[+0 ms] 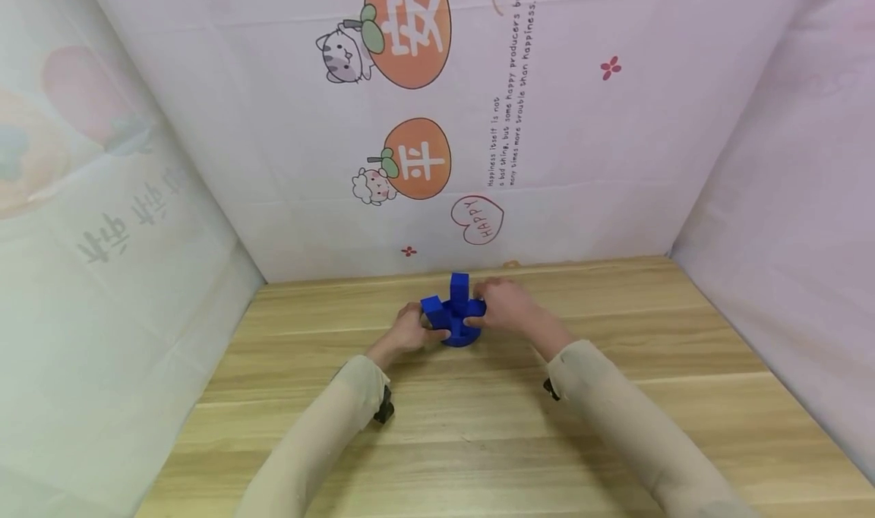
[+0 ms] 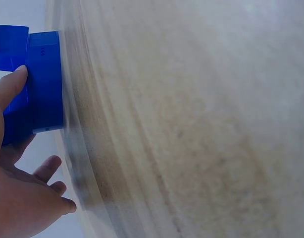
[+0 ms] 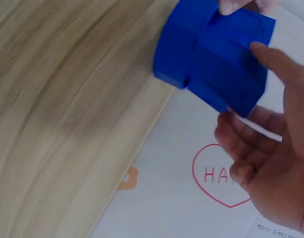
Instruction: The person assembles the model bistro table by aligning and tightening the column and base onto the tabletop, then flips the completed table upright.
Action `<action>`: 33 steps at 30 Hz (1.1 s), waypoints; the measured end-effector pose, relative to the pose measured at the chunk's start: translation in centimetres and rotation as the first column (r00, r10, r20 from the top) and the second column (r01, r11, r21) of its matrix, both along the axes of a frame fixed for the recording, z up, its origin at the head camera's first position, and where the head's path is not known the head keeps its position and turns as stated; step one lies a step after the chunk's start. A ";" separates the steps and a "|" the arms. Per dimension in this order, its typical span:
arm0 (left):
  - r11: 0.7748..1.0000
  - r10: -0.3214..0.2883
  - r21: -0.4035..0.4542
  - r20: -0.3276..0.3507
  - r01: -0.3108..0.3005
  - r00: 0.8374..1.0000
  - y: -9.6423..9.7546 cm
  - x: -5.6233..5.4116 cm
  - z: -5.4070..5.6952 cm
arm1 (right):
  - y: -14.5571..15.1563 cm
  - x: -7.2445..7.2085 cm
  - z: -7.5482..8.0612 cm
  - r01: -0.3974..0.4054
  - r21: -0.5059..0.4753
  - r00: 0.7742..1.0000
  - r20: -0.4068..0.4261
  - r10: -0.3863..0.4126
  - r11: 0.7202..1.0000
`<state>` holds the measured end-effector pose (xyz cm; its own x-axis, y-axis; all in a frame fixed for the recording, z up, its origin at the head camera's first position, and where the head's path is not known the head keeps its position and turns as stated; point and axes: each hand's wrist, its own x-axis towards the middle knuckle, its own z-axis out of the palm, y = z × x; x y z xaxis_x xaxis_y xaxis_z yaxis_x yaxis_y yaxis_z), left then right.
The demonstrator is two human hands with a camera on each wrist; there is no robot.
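A blue plastic piece with a round base [image 1: 462, 339] stands on the wooden table near the back wall. From it rise a tall upright block [image 1: 459, 289] and a block leaning outward [image 1: 433, 307] on the left. My left hand [image 1: 408, 330] grips the left side, its thumb [image 2: 14, 83] against the blue wall and its other fingers partly hidden behind. On the opposite side, my right hand [image 1: 507, 305] pinches a flat-sided blue block [image 3: 228, 69] between thumb and fingers. That block sits against the thicker round base [image 3: 174, 47] in the right wrist view.
The wood-grain table [image 1: 472, 442] ends at a white cloth wall [image 1: 581, 199] printed with cartoons and lettering. Similar cloth hangs at the left [image 1: 137, 290] and right [image 1: 779, 199]. Dark wrist-worn devices [image 1: 384, 407] show at the sleeve cuffs.
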<state>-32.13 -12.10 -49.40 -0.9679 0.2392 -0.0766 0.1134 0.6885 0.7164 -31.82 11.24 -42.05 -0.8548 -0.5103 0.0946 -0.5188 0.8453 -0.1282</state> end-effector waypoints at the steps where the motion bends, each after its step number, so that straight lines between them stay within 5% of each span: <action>1: 1.000 -0.004 -0.002 -0.006 0.004 1.000 0.0 -0.1 -0.1 | 0.0 0.1 0.0 -0.012 0.008 1.000 0.006 0.012 1.000; 12: 0.999 -0.047 0.021 -0.050 0.049 0.998 0.0 -0.1 -0.1 | -0.1 0.5 -0.1 -0.108 0.071 0.990 -0.085 0.113 0.992; 21: 1.000 -0.006 -0.022 -0.034 0.005 0.999 -0.1 -0.1 0.0 | 0.5 0.3 0.3 -0.170 0.022 0.985 -0.022 0.170 0.985; 33: 0.998 0.013 -0.057 -0.049 -0.015 0.999 0.2 0.1 0.4 | 0.7 0.3 0.4 -0.148 0.098 0.981 -0.108 0.158 0.984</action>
